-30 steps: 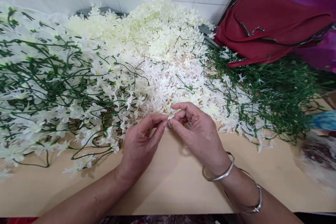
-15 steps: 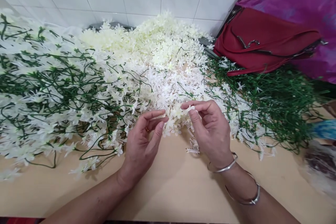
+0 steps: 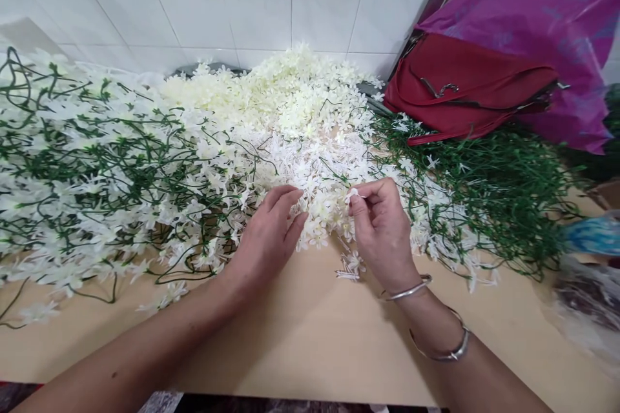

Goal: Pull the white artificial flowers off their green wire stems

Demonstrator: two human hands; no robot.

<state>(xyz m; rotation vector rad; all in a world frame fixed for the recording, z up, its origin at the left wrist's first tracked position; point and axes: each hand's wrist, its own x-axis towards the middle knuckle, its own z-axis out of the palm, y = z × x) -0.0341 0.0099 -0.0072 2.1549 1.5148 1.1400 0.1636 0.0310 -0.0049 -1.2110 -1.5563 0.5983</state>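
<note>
Between the thumb and forefinger of my right hand (image 3: 382, 226) is a small white artificial flower (image 3: 352, 196). My left hand (image 3: 271, 232) has its fingers apart at the front of the flower pile, thumb and fingertips not meeting, and nothing shows between them. Just beyond both hands lies a heap of loose cream flower heads (image 3: 295, 97), with thin white stamen pieces (image 3: 310, 161) nearer to me. A few white pieces (image 3: 351, 266) lie on the table beside my right hand.
A large heap of white flowers on green stems (image 3: 121, 168) spreads to the left. Bare green stems (image 3: 504, 187) lie at right below a red handbag (image 3: 469, 80) and a purple plastic bag (image 3: 533, 19). A tiled wall (image 3: 256, 0) backs the wooden table (image 3: 300, 335).
My left hand has turned over more, its back now facing up. My right hand has drawn its fingers in closer around the small flower. The whole view has shifted slightly.
</note>
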